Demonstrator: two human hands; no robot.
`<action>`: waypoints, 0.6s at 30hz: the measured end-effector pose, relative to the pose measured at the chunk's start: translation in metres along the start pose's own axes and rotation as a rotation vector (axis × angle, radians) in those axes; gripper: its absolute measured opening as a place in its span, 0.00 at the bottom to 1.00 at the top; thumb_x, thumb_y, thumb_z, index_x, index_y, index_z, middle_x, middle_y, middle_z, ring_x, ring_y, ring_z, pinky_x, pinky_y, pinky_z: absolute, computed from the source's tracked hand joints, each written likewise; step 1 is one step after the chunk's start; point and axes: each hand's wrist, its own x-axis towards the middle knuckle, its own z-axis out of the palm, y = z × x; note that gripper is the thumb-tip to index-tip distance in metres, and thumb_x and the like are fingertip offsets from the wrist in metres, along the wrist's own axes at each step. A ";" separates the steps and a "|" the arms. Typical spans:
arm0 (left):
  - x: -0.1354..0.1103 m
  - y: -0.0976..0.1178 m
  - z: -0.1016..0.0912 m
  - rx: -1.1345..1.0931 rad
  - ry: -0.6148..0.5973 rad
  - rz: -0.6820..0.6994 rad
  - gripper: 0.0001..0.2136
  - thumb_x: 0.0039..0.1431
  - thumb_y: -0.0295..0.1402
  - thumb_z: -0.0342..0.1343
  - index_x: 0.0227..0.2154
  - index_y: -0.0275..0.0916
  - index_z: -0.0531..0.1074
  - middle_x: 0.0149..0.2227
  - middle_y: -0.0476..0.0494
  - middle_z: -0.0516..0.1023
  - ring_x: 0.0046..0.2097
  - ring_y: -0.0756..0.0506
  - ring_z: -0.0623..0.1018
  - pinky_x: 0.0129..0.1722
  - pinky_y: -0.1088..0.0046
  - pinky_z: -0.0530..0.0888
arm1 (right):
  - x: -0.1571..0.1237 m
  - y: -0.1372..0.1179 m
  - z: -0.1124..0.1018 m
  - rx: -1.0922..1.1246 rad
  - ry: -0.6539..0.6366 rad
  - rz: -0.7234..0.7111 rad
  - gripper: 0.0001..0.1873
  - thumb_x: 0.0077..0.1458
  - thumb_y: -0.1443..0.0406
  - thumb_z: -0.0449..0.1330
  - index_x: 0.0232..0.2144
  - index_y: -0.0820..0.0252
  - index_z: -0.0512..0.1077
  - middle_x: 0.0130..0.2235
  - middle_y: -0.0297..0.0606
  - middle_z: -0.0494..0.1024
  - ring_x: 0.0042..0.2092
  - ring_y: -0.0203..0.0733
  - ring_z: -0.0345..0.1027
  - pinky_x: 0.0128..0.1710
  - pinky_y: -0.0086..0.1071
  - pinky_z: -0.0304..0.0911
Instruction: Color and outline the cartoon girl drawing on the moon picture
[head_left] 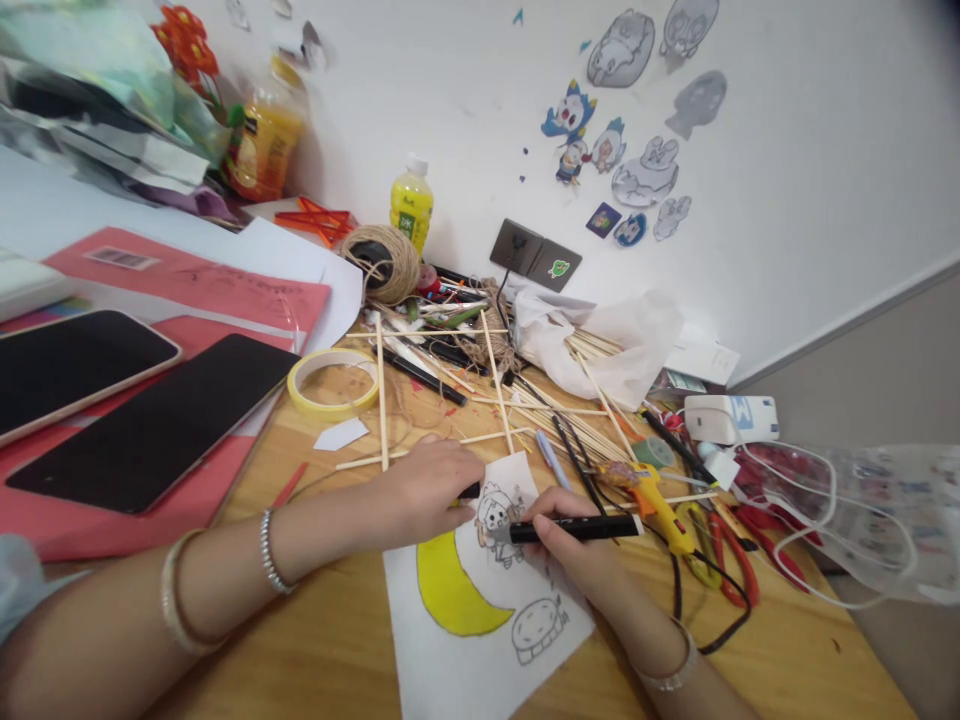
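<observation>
A white sheet of paper (442,670) lies on the wooden table, with a yellow crescent moon (450,595), a line-drawn figure (495,510) and a round cake-like outline (536,630) on it. In my right hand (566,540) is a black marker (592,528), held nearly level, its grey tip end over the figure. My left hand (431,490) rests across the sheet's upper left side. A small black piece, which looks like the marker cap (469,491), shows between its closed fingers. Part of the figure is hidden by the marker tip.
Beyond the paper lie thin wooden sticks (495,370), a tape roll (334,385) and twine (382,262). Two phones (157,420) sit on red folders at left. To the right are a yellow glue gun (660,505), red-handled scissors (735,565) and cables (832,480).
</observation>
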 end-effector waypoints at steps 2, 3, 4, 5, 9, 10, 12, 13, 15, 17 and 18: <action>0.000 0.001 0.000 -0.003 -0.005 -0.003 0.05 0.54 0.31 0.58 0.27 0.40 0.67 0.32 0.48 0.74 0.37 0.45 0.73 0.37 0.70 0.65 | 0.000 0.000 0.000 0.023 0.001 0.016 0.15 0.52 0.56 0.61 0.21 0.60 0.71 0.17 0.31 0.71 0.18 0.34 0.61 0.17 0.26 0.56; 0.000 0.001 -0.001 -0.003 -0.008 -0.006 0.05 0.54 0.30 0.58 0.27 0.40 0.67 0.32 0.48 0.74 0.37 0.45 0.73 0.37 0.70 0.65 | 0.000 0.000 0.000 0.027 0.003 0.020 0.15 0.51 0.56 0.61 0.21 0.60 0.70 0.17 0.31 0.71 0.18 0.34 0.61 0.17 0.26 0.56; 0.000 0.001 -0.001 0.001 -0.008 -0.009 0.04 0.54 0.30 0.58 0.27 0.40 0.67 0.32 0.48 0.74 0.37 0.45 0.73 0.37 0.70 0.65 | 0.000 0.000 0.000 0.027 0.005 0.021 0.15 0.51 0.56 0.62 0.21 0.60 0.71 0.17 0.31 0.71 0.18 0.34 0.62 0.18 0.26 0.57; 0.000 0.001 -0.001 0.006 -0.006 -0.010 0.04 0.54 0.30 0.58 0.27 0.40 0.67 0.32 0.48 0.74 0.37 0.45 0.72 0.37 0.70 0.65 | 0.000 0.000 0.001 0.025 0.007 0.020 0.14 0.51 0.56 0.62 0.22 0.60 0.71 0.17 0.31 0.71 0.19 0.34 0.62 0.18 0.26 0.57; 0.000 0.002 -0.002 -0.002 0.000 -0.001 0.04 0.54 0.30 0.58 0.27 0.40 0.67 0.32 0.48 0.74 0.37 0.45 0.72 0.36 0.70 0.65 | 0.000 -0.001 0.001 0.027 -0.001 0.014 0.16 0.51 0.55 0.62 0.21 0.60 0.71 0.17 0.32 0.71 0.19 0.34 0.62 0.18 0.26 0.57; 0.000 0.002 -0.003 -0.006 -0.006 -0.001 0.05 0.54 0.30 0.58 0.27 0.40 0.67 0.32 0.48 0.74 0.37 0.45 0.72 0.36 0.70 0.65 | 0.000 -0.001 0.001 0.027 -0.001 0.013 0.16 0.51 0.55 0.62 0.21 0.60 0.70 0.17 0.32 0.71 0.19 0.34 0.62 0.18 0.26 0.57; 0.000 0.002 -0.003 0.000 -0.012 -0.007 0.05 0.54 0.30 0.58 0.27 0.40 0.67 0.32 0.48 0.73 0.37 0.45 0.72 0.36 0.70 0.65 | 0.000 -0.001 0.001 0.021 0.001 0.006 0.16 0.52 0.55 0.61 0.21 0.60 0.71 0.17 0.32 0.71 0.19 0.34 0.62 0.18 0.26 0.56; 0.000 0.002 -0.003 0.006 -0.010 -0.009 0.05 0.54 0.30 0.58 0.27 0.40 0.67 0.31 0.48 0.73 0.37 0.45 0.72 0.36 0.70 0.65 | 0.000 -0.001 0.001 0.016 0.001 0.000 0.16 0.52 0.55 0.61 0.22 0.60 0.71 0.17 0.32 0.71 0.19 0.33 0.62 0.18 0.26 0.56; 0.001 0.003 -0.003 0.016 0.002 -0.008 0.06 0.53 0.31 0.58 0.26 0.40 0.66 0.31 0.48 0.74 0.36 0.45 0.72 0.35 0.70 0.65 | 0.000 0.000 0.001 0.011 -0.011 -0.010 0.16 0.52 0.55 0.61 0.22 0.60 0.71 0.17 0.31 0.71 0.18 0.34 0.62 0.18 0.26 0.56; 0.000 0.003 -0.002 0.021 0.014 -0.007 0.05 0.53 0.30 0.58 0.26 0.40 0.66 0.31 0.48 0.74 0.36 0.45 0.72 0.35 0.70 0.65 | 0.000 0.000 0.001 0.014 -0.027 -0.015 0.16 0.53 0.54 0.60 0.22 0.60 0.70 0.17 0.31 0.71 0.18 0.34 0.62 0.18 0.26 0.57; 0.000 0.002 -0.001 0.022 0.019 -0.006 0.05 0.53 0.30 0.58 0.27 0.40 0.67 0.31 0.48 0.74 0.36 0.45 0.72 0.35 0.70 0.65 | 0.000 0.000 0.001 0.015 -0.029 -0.011 0.17 0.53 0.54 0.60 0.21 0.60 0.70 0.17 0.31 0.71 0.18 0.34 0.62 0.18 0.26 0.56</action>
